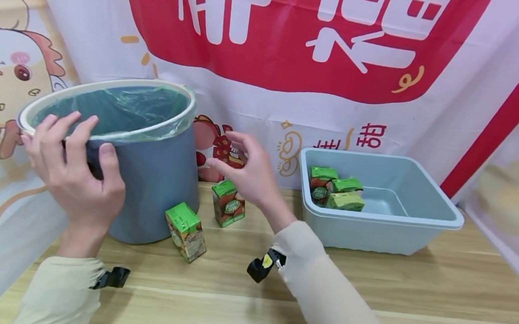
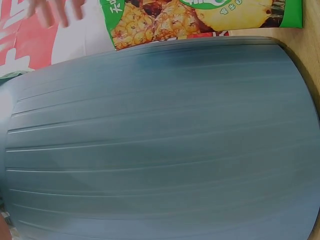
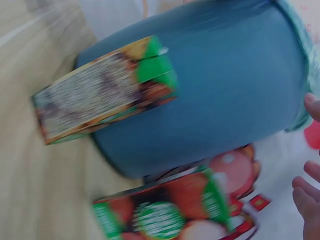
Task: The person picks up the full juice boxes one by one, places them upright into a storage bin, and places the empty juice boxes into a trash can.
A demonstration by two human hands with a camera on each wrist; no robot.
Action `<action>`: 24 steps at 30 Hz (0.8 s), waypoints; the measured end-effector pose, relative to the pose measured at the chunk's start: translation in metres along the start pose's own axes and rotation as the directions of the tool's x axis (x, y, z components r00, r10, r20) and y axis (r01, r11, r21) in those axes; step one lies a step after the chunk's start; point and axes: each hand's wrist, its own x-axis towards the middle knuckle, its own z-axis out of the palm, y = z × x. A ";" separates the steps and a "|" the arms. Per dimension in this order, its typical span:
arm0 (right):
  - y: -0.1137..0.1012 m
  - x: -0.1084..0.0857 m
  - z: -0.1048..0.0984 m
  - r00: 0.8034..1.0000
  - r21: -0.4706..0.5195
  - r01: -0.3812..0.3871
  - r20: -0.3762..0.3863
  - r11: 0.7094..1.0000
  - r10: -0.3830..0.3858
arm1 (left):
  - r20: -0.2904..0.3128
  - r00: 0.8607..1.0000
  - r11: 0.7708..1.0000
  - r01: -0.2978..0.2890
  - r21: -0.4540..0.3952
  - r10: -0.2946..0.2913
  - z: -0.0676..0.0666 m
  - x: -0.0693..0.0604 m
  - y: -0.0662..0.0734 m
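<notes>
In the head view a blue-grey bin (image 1: 154,180) with a green liner stands at the left. The left hand (image 1: 82,174) is at its near-left rim, fingers spread over the edge; whether it grips the rim cannot be told. Above a small red-and-green juice carton (image 1: 229,206), right of the bin, the right hand (image 1: 251,174) is raised with parted fingers and holds nothing. Another carton (image 1: 186,233) stands by the bin's front. In the right wrist view both cartons, one brown-sided (image 3: 90,97) and one red (image 3: 160,215), lie near the bin (image 3: 225,85).
A pale blue rectangular tub (image 1: 372,232) on the wooden table (image 1: 458,291) holds several juice cartons (image 1: 344,200) at its left end. Behind everything hangs a red and white printed cloth (image 1: 266,72). The left wrist view is mostly bin wall (image 2: 165,140), with a pineapple-printed carton (image 2: 200,17) above.
</notes>
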 end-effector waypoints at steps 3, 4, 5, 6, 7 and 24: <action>0.018 -0.009 0.006 0.998 -0.027 -0.051 -0.047 0.998 0.050 | 0.006 1.000 1.000 0.000 0.005 0.000 0.000 -0.001 -0.001; 0.024 -0.012 0.008 0.996 -0.036 -0.069 -0.062 0.997 0.067 | 0.007 1.000 1.000 0.000 0.005 0.000 -0.001 -0.001 -0.001; 0.029 -0.016 0.010 0.994 -0.043 -0.087 -0.076 0.995 0.083 | 0.009 1.000 1.000 0.000 0.006 0.000 -0.001 -0.001 -0.001; 0.034 -0.018 0.013 0.992 -0.048 -0.099 -0.087 0.994 0.094 | 0.013 1.000 1.000 -0.001 0.007 0.001 -0.001 -0.001 -0.001; 0.039 -0.021 0.015 0.990 -0.054 -0.114 -0.095 0.992 0.108 | 0.014 1.000 1.000 0.000 0.009 0.000 -0.002 -0.001 0.000; 0.070 -0.048 0.042 0.969 -0.027 -0.212 -0.138 0.977 0.206 | 0.025 1.000 1.000 0.002 0.008 -0.002 -0.001 -0.001 -0.002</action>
